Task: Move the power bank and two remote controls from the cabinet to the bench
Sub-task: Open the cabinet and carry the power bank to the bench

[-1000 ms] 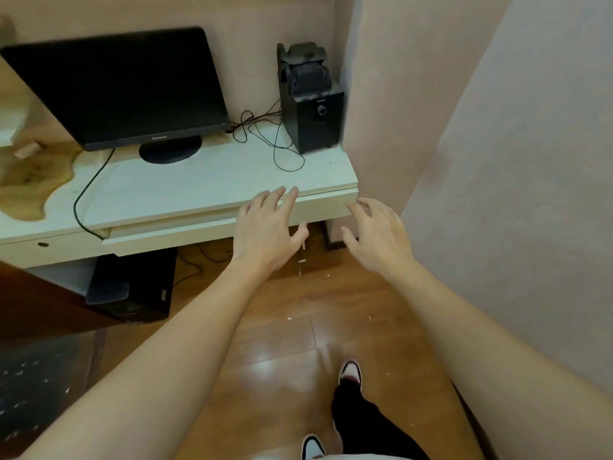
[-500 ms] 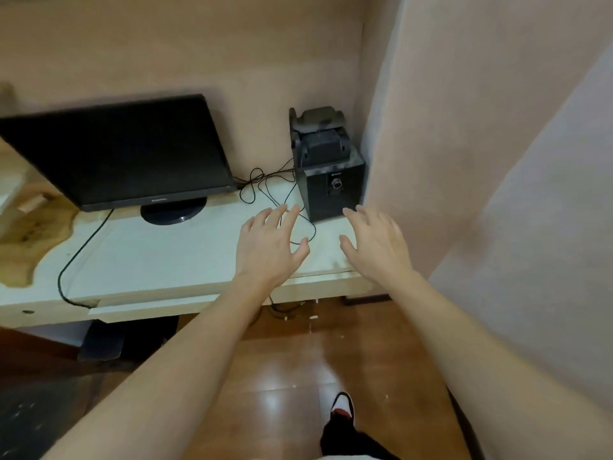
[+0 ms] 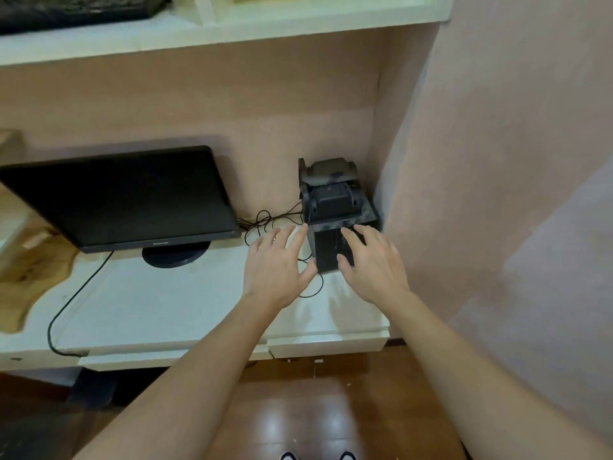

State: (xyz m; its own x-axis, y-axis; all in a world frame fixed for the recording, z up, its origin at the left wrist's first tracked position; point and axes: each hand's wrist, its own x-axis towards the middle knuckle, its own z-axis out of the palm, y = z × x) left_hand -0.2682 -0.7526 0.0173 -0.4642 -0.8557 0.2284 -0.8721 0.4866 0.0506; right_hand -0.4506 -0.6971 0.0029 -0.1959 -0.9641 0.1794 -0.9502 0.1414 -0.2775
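Both hands have been pushed further in since half a second back: left hand (image 3: 277,267) and right hand (image 3: 371,265) are spread empty, fingers splayed, either side of the black speaker box (image 3: 326,250) on the white desk (image 3: 159,303). Power bank and remotes can't be picked out; dark gadgets (image 3: 331,185) are stacked on the box beside the monitor (image 3: 122,197).

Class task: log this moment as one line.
left hand: open, empty | right hand: open, empty | both over white desk, nearing black box speaker | task items: unseen
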